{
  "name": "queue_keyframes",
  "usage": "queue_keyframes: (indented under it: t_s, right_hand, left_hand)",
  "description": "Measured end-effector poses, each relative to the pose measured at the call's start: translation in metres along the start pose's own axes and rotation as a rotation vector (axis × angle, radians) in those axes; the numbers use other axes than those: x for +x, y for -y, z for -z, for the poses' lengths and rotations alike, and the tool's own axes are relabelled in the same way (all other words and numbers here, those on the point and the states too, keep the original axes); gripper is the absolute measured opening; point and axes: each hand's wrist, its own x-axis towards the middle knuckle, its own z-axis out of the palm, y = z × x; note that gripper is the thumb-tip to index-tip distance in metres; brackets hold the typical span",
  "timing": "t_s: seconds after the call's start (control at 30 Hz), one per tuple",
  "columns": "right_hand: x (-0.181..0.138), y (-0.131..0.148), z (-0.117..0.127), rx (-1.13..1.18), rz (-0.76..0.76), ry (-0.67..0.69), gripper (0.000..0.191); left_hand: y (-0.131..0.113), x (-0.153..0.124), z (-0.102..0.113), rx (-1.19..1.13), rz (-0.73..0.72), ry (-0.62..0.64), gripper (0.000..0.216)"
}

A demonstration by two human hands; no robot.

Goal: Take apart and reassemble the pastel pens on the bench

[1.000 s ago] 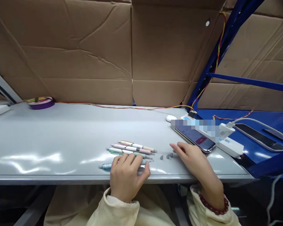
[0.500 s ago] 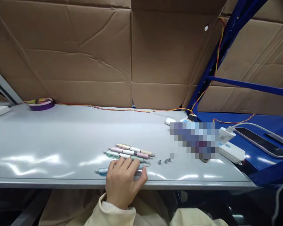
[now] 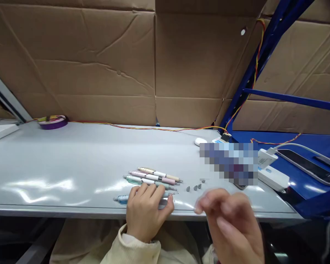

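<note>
My left hand [image 3: 148,212] rests at the table's front edge, closed over a blue pen [image 3: 123,198] whose middle is hidden under the fingers. The pen's thin end points right, past my thumb. Just beyond the hand lie a green-and-white pen [image 3: 143,180], a pink-and-white one [image 3: 154,178] and a cream-and-white one [image 3: 159,174], side by side. Several small grey cone-shaped tips [image 3: 195,188] lie to their right. My right hand [image 3: 233,223], slightly blurred, is raised near the front edge with curled fingers, thumb apart, and nothing visible in it.
A pixelated patch hides something at the right of the grey table [image 3: 79,157]. Beside it are a white power strip [image 3: 273,179] with a plugged-in charger [image 3: 266,158] and a phone [image 3: 308,165]. A purple tape roll [image 3: 53,124] sits back left, and twisted wires [image 3: 143,128] run along the cardboard.
My right hand has come into view from below at the right. My left hand stays on the blue pen; the view has shifted slightly.
</note>
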Motion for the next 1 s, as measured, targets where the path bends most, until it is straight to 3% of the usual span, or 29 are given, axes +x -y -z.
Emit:
queue_keyframes:
  t_s: [0.13,0.37,0.47,0.67,1.0]
  right_hand:
    - [0.027,-0.011,-0.007,0.365,-0.107,-0.095,0.007]
    - [0.023,-0.020,-0.004,0.424,-0.181,-0.078,0.007]
    - [0.024,-0.019,-0.005,0.324,-0.190,-0.050,0.009]
    - [0.028,-0.020,-0.011,-0.158,-0.170,0.140,0.018]
    - [0.026,-0.017,-0.014,-0.159,-0.072,0.174,0.016]
  left_hand:
    - [-0.001,-0.001,0.001,0.000,-0.007,-0.006,0.023]
    - [0.000,0.000,0.001,0.017,-0.016,-0.015,0.021]
    - [0.000,0.000,0.000,0.023,-0.016,-0.003,0.021]
    - [0.001,-0.001,0.000,-0.002,-0.027,-0.030,0.021]
    - [0.003,-0.004,0.003,-0.089,-0.065,0.013,0.015]
